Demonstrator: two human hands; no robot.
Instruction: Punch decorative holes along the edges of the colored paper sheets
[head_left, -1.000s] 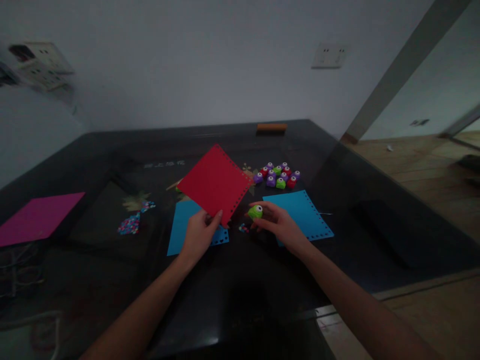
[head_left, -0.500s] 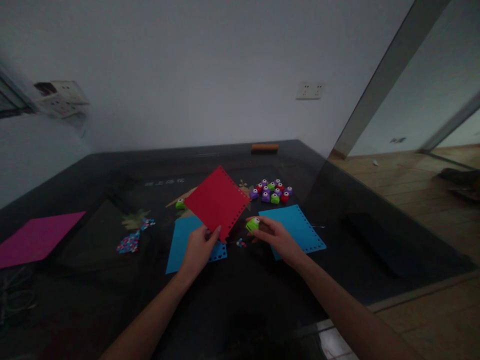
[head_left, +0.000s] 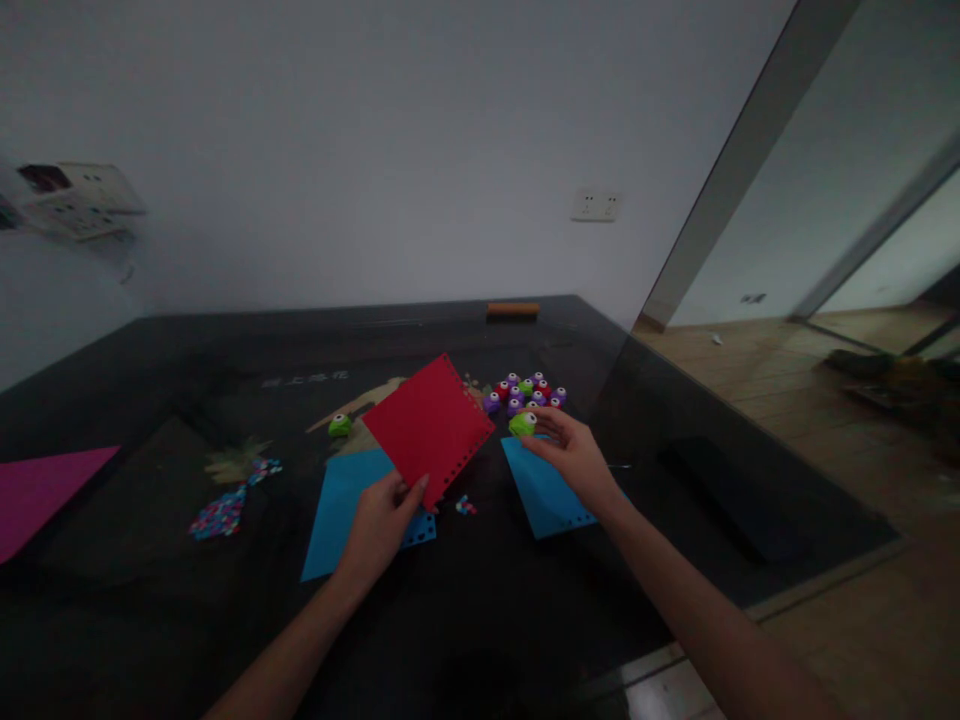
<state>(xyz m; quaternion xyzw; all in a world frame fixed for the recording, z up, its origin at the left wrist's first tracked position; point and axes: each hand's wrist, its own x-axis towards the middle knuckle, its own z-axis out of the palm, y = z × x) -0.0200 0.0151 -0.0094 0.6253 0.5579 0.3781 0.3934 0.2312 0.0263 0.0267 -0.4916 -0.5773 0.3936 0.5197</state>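
Observation:
My left hand [head_left: 382,520] pinches the lower corner of a red sheet of paper [head_left: 430,420], held tilted above the table, with a row of punched holes along its right edge. In my right hand [head_left: 574,458] is a green craft hole punch [head_left: 522,425], gripped between thumb and fingers, apart from the red sheet. Under the left hand lies a blue sheet [head_left: 337,500] with holes along its near edge; another blue sheet [head_left: 536,490] lies partly hidden beneath the right hand. Several purple, red and green punches [head_left: 514,392] cluster just beyond the right hand.
One green punch [head_left: 340,426] stands left of the red sheet. Small paper cutouts [head_left: 219,514] are heaped at the left, with a few more cutouts [head_left: 466,506] between my hands. A magenta sheet [head_left: 49,500], a brown roll [head_left: 513,311] and a dark flat object [head_left: 727,500] lie farther out.
My right hand has carried the green punch away from the red sheet, up and right toward the clustered punches. My left hand still holds the red sheet. The camera view has shifted slightly right.

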